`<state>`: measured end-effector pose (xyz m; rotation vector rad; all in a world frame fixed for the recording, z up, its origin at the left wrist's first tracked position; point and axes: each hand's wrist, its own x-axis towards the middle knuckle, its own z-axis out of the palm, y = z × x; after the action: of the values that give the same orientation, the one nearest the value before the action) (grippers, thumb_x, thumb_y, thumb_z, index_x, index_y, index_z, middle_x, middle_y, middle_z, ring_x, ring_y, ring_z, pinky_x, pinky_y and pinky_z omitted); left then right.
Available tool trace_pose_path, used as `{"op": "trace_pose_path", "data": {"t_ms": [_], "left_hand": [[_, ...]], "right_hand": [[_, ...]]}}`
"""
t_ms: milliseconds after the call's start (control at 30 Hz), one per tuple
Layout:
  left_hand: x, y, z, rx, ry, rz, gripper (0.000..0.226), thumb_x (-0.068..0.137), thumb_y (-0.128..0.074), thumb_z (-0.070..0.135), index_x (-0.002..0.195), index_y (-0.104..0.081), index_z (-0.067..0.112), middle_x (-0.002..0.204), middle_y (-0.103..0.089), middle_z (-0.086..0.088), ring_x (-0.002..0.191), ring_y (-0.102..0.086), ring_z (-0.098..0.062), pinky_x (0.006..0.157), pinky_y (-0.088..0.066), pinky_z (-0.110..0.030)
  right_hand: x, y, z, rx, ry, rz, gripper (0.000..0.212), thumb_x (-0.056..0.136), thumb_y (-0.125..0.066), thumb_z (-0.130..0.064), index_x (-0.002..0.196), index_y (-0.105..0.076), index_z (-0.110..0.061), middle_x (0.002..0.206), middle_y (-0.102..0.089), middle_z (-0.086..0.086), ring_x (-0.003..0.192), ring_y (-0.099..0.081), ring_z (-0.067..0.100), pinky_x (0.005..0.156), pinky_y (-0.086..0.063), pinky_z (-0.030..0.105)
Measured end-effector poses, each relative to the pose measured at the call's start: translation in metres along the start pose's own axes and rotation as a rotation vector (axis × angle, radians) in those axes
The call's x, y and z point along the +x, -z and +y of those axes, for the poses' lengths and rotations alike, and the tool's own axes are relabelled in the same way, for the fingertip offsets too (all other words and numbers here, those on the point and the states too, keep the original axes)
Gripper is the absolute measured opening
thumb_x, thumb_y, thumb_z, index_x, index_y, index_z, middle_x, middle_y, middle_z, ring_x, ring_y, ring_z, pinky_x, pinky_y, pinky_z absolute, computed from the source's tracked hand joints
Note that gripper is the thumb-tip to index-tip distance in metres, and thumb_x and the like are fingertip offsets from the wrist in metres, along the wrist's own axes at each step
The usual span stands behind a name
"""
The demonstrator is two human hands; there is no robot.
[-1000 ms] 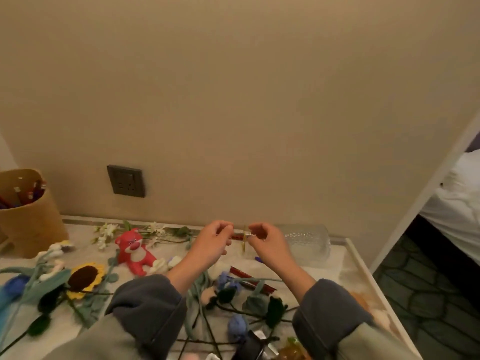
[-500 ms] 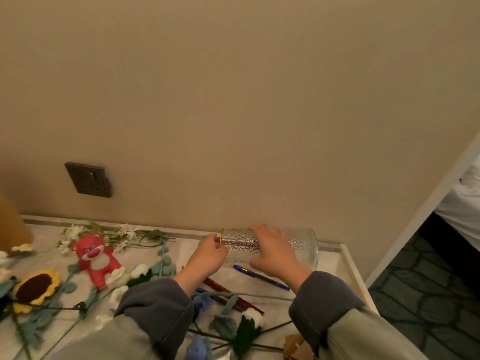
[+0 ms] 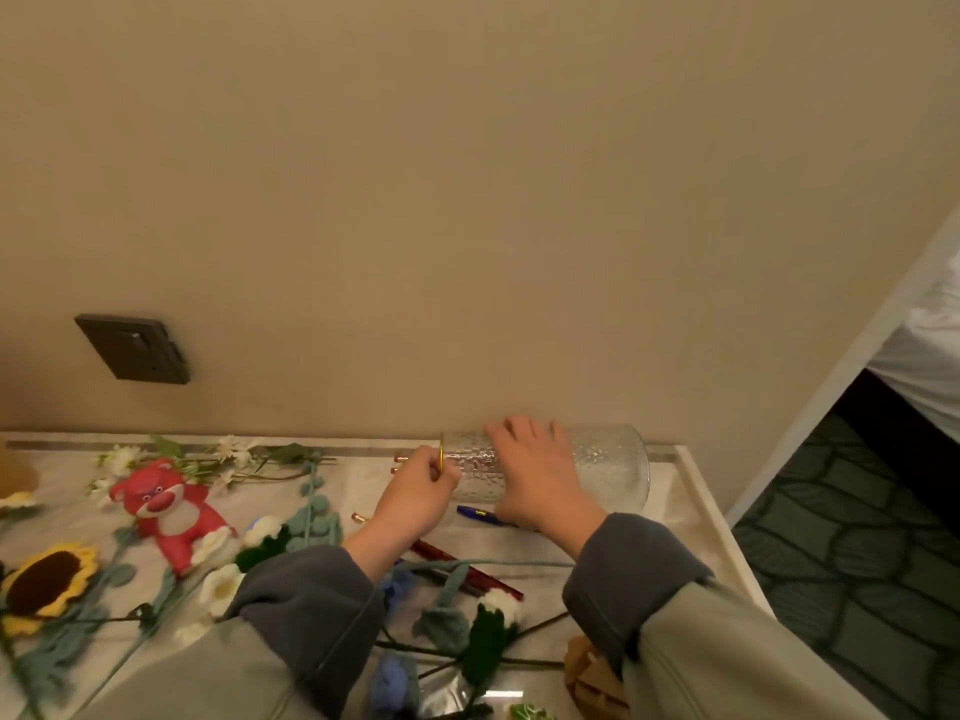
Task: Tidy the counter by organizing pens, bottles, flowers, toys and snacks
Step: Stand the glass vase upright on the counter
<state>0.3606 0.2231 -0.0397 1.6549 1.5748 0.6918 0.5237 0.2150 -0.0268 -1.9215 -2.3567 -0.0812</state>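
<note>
**STANDING THE VASE UPRIGHT**

The glass vase [image 3: 608,462] lies on its side on the surface [image 3: 670,511], against the wall, with its gold rim to your left. Your left hand [image 3: 415,498] curls its fingers at that rim and appears to pinch it. Your right hand [image 3: 535,475] rests on the body, fingers spread and fairly straight. Wrap the right fingers round the body before lifting, because the glass can roll. Pivot onto the base, clear of the blue pen [image 3: 480,514] just beside it.

Count: 1 vase, 1 blue pen, 1 dark red pen [image 3: 457,561], 1 red bear toy [image 3: 166,506], 1 sunflower [image 3: 47,579]. The other flowers overlap, so no count is possible.
</note>
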Motion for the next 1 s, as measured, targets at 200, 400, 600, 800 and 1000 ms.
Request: {"op": "trace_pose_path", "data": {"t_ms": [200,400,600,800,1000], "left_hand": [[-0.011,0.002,0.070,-0.155,-0.213,0.066,0.011,0.092,-0.057,0.027,0.083,-0.054,0.033,0.086,-0.063,0.010,0.084,-0.060,-0.012,0.077,-0.050,-0.033],[-0.020,-0.021,0.120,-0.161,-0.490,0.024,0.036,0.091,-0.056,0.009,0.124,-0.060,0.024,0.129,-0.047,-0.003,0.126,-0.040,-0.017,0.110,-0.029,-0.029],[-0.023,-0.054,0.132,-0.286,-0.376,-0.259,0.070,0.096,-0.046,0.009,0.152,-0.007,0.027,0.157,-0.008,0.002,0.141,-0.022,-0.014,0.114,-0.025,-0.030],[-0.019,-0.080,0.133,-0.366,-0.186,-0.485,0.069,0.095,-0.035,-0.006,0.152,-0.005,0.020,0.154,-0.029,-0.007,0.137,-0.036,-0.021,0.105,-0.032,-0.026],[-0.018,-0.087,0.134,-0.347,-0.154,-0.546,0.072,0.092,-0.033,-0.011,0.152,-0.006,0.019,0.152,-0.034,-0.002,0.137,-0.037,-0.020,0.103,-0.033,-0.025]], "right_hand": [[-0.018,0.037,0.027,0.242,-0.194,0.172,0.092,0.058,-0.075,-0.042,0.139,-0.032,-0.029,0.128,-0.038,-0.002,0.120,-0.042,0.023,0.107,-0.032,0.044],[-0.041,0.057,0.055,0.544,-0.440,0.385,0.100,0.054,-0.083,-0.044,0.138,-0.035,-0.021,0.130,-0.039,0.000,0.121,-0.044,0.022,0.105,-0.039,0.042],[-0.060,0.052,0.083,0.776,-0.636,0.574,0.107,0.054,-0.089,-0.037,0.141,-0.030,-0.016,0.133,-0.035,0.002,0.124,-0.039,0.018,0.104,-0.033,0.028],[-0.068,0.040,0.107,0.915,-0.808,0.687,0.108,0.055,-0.089,-0.033,0.142,-0.026,-0.017,0.137,-0.034,0.005,0.126,-0.036,0.018,0.098,-0.030,0.026],[-0.069,0.035,0.104,0.952,-0.810,0.719,0.111,0.054,-0.088,-0.036,0.143,-0.025,-0.019,0.136,-0.034,0.000,0.120,-0.033,0.009,0.101,-0.032,0.027]]}}
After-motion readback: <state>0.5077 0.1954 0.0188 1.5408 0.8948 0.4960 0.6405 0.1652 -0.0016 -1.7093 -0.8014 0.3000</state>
